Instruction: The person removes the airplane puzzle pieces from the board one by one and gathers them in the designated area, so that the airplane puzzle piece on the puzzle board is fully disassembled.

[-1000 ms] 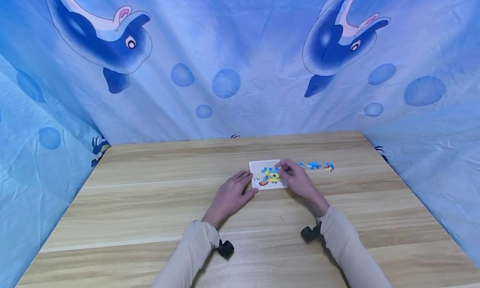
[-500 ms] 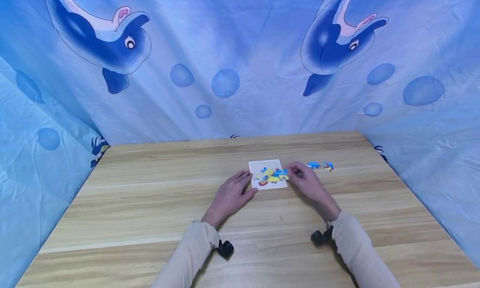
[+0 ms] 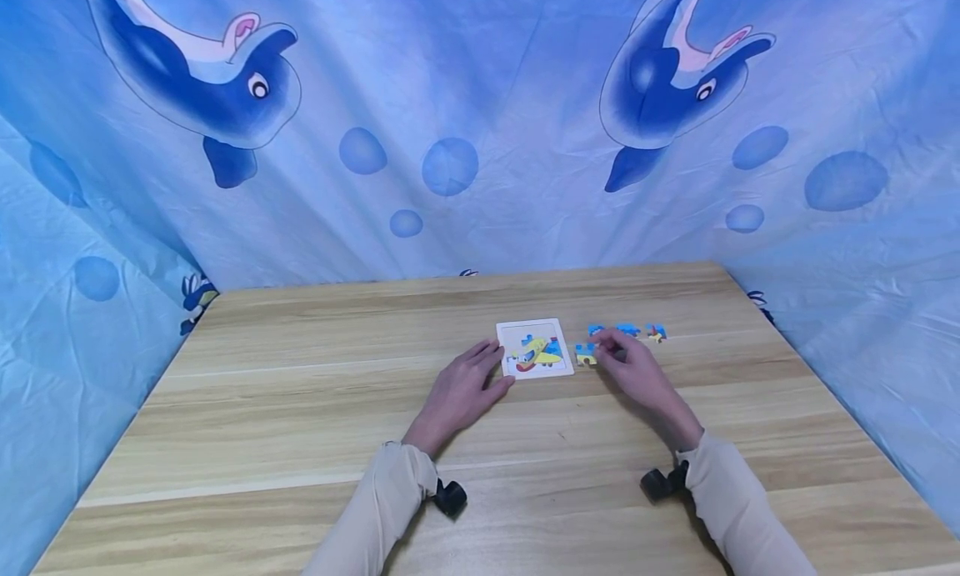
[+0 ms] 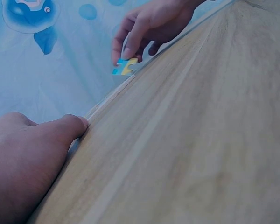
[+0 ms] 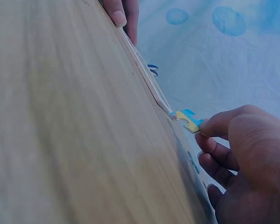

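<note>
A white-framed puzzle tray [image 3: 543,377] lies on the table, with joined pieces of a yellow airplane picture [image 3: 542,356] in its lower part. My left hand [image 3: 463,391] rests at the tray's left side, its fingers spread along the edge and the thumb at the near corner. Just right of the tray, my right hand [image 3: 637,374] pinches a blue and yellow puzzle piece [image 5: 191,122] between thumb and fingertips. In the left wrist view this same piece hangs from the right fingertips, close to the tray's far end.
Beyond the right hand, more loose puzzle pieces [image 3: 627,330] lie in a row, one with red and yellow [image 3: 656,333] at the right end. The wooden table [image 3: 300,409] meets a blue dolphin-print curtain [image 3: 510,184] at its back edge.
My right hand has moved right, from over the tray to beside it, bringing the blue and yellow puzzle piece along. The left hand has stayed at the tray's left side.
</note>
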Motion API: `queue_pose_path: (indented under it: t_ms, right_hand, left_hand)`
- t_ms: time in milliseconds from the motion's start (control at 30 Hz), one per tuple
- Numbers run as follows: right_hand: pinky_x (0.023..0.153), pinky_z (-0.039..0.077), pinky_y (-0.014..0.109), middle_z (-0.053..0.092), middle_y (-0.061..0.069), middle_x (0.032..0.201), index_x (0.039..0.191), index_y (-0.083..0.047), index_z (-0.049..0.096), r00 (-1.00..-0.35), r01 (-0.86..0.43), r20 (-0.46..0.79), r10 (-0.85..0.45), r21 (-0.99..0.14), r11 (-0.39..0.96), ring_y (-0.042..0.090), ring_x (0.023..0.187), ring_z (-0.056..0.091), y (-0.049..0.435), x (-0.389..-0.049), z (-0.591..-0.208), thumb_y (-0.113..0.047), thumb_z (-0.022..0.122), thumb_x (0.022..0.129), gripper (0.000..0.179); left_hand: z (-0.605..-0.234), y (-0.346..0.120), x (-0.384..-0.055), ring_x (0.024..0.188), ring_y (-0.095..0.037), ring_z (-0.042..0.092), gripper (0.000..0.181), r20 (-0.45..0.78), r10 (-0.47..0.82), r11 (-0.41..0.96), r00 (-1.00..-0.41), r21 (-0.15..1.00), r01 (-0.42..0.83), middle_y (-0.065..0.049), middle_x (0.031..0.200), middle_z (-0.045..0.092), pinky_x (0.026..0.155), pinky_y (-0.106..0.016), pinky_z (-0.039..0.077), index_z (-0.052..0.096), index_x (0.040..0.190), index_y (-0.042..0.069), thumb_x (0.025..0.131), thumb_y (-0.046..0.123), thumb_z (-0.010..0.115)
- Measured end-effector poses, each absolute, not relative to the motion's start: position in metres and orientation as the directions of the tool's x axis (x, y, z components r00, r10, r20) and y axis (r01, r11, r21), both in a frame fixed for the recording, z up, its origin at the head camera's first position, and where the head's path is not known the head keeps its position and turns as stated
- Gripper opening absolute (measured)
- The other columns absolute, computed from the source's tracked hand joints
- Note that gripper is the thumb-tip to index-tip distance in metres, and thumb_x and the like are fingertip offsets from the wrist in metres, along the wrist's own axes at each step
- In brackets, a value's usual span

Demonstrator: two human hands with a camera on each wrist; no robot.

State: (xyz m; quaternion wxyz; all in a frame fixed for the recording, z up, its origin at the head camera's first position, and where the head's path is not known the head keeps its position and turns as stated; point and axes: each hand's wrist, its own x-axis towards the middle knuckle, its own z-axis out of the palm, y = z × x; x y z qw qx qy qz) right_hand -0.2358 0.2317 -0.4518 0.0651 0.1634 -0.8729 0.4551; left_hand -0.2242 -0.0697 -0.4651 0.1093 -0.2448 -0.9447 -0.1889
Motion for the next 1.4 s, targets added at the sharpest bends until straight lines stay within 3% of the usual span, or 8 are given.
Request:
queue_pose_path:
  t_ms: [1033,1233,1400]
  right_hand:
    - [0.063,0.043,0.023,0.058,0.005,0.084,0.104,-0.004,0.064,-0.947,-0.319,0.266,-0.181,-0.701,0.637,0.016,0.075,0.052,0.251,-0.223,-0.451,-0.002,0.064,0.089,0.016]
    - [0.069,0.032,0.033,0.055,0.002,0.079,0.104,-0.007,0.066,-0.954,-0.296,0.250,-0.169,-0.669,0.682,0.018,0.072,0.050,0.252,-0.224,-0.452,-0.007,0.065,0.089,0.015]
    - [0.076,0.026,0.049,0.056,0.002,0.081,0.106,-0.008,0.067,-0.954,-0.290,0.258,-0.155,-0.643,0.709,0.024,0.082,0.047,0.253,-0.223,-0.453,-0.010,0.066,0.089,0.017]
  left_hand:
    - [-0.463,-0.071,-0.224,0.138,-0.019,0.037,0.060,0.290,0.428,0.810,-0.856,0.297,0.506,-0.005,0.146,0.046,0.110,-0.036,0.035,0.051,0.140,0.012,0.096,0.053,0.049]
    - [-0.463,-0.071,-0.224,0.138,-0.020,0.038,0.060,0.298,0.428,0.809,-0.853,0.295,0.509,-0.006,0.146,0.047,0.110,-0.037,0.036,0.052,0.140,0.012,0.096,0.052,0.050]
    - [-0.463,-0.071,-0.224,0.138,-0.020,0.038,0.060,0.301,0.427,0.806,-0.852,0.300,0.510,-0.006,0.146,0.047,0.110,-0.037,0.035,0.052,0.140,0.011,0.095,0.052,0.050]
